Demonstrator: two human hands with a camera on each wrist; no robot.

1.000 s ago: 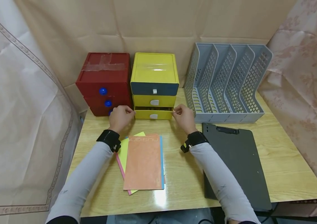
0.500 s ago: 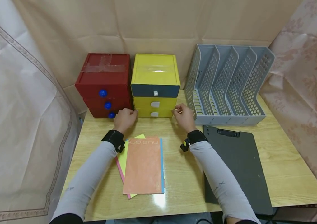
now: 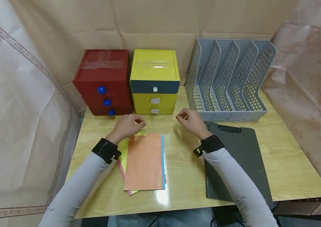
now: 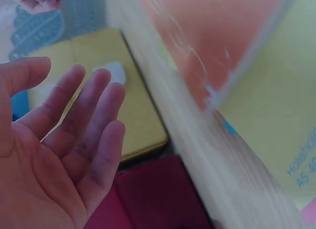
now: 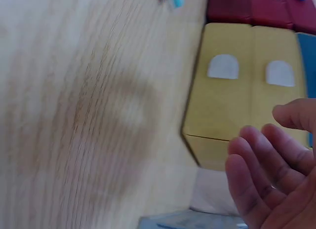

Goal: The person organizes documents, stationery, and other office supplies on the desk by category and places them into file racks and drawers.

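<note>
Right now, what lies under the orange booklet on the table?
Under the orange booklet lie a yellow sheet, a blue one showing along its right edge, and a pink one at the lower left. How far they extend, or whether more lies beneath, is covered.

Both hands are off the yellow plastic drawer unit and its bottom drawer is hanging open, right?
Not quite: the head view shows the bottom drawer of the yellow plastic drawer unit closed flush. The left hand and right hand are indeed off it.
</note>
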